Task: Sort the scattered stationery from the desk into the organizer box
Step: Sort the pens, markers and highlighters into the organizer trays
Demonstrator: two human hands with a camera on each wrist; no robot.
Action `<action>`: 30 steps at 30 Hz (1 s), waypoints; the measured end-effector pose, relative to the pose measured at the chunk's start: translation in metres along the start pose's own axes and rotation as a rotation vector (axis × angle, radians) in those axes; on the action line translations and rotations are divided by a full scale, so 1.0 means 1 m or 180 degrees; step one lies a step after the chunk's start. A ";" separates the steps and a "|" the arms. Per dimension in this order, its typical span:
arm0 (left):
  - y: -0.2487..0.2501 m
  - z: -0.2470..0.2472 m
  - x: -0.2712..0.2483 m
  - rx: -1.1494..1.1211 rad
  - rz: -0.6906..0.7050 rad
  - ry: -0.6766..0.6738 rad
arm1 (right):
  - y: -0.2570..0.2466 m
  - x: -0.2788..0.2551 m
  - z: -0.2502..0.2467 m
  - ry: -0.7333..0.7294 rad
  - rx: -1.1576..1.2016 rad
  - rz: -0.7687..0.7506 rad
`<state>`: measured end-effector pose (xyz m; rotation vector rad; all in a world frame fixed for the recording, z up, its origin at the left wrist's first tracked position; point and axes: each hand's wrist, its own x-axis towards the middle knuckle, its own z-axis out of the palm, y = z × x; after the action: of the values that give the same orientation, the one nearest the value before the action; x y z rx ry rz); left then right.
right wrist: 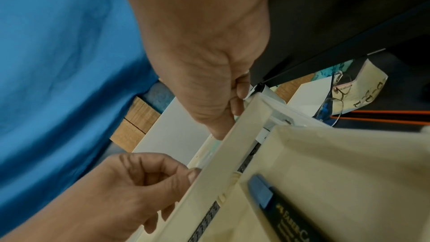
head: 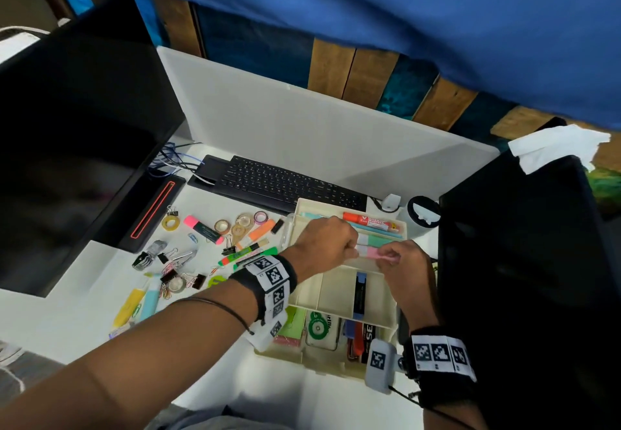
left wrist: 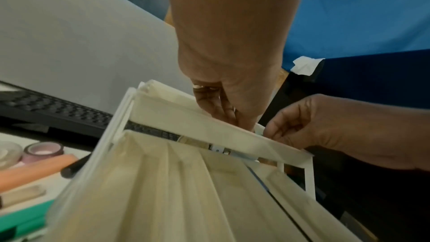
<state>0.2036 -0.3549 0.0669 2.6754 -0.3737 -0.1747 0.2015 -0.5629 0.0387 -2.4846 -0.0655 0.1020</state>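
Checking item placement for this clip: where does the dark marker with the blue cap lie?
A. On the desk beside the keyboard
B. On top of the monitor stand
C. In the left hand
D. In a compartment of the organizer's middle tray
D: the dark marker with the blue cap lies lengthwise in a compartment of the organizer box's middle tray, nearer the person than both hands; the right wrist view shows it there too.

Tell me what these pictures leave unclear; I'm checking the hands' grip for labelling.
- Pink item, head view: both hands cover its ends; its kind is unclear.
- Left hand fingertips, left wrist view: hidden behind the box wall.
- Right hand fingertips, right wrist view: the box rim hides what they pinch.
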 end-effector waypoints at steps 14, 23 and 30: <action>-0.068 -0.016 -0.100 -0.0651 -0.0443 0.0693 | -0.096 -0.034 0.037 -0.0094 0.0050 -0.1355; -0.212 -0.027 -0.255 -0.0768 -0.1760 0.0549 | -0.184 -0.035 0.170 -0.1575 -0.0674 -0.1351; -0.252 -0.019 -0.301 -0.0659 -0.1770 0.0130 | -0.185 -0.024 0.244 -0.1977 -0.1280 -0.1267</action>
<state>-0.0217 -0.0411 -0.0060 2.5048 0.3901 -0.3031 0.1519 -0.2704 -0.0403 -2.6759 -0.9119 0.7463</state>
